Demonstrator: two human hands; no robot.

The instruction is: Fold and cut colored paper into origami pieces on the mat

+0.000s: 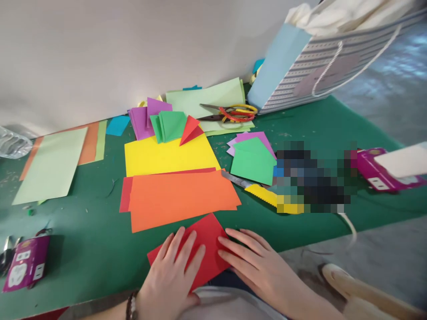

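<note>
A red sheet of paper (213,240) lies at the table's near edge, turned at an angle. My left hand (176,266) rests flat on its left part with the fingers spread. At the sheet's right edge, my right hand (255,258) lies with fingers stretched out, the fingertips touching the paper. Just beyond are orange paper sheets (180,195) with a red sheet (126,195) under them, and a yellow sheet (167,155) behind. A yellow-handled cutter (260,195) lies to the right, its blade end touching the orange stack.
Folded green (173,126), purple (142,122) and red paper (191,130) sit behind the yellow sheet. Scissors (230,112) rest on pale green sheets (207,98). A striped paper bag (300,71) stands back right. Purple boxes lie left (28,262) and right (373,171); pale paper (53,164) lies left.
</note>
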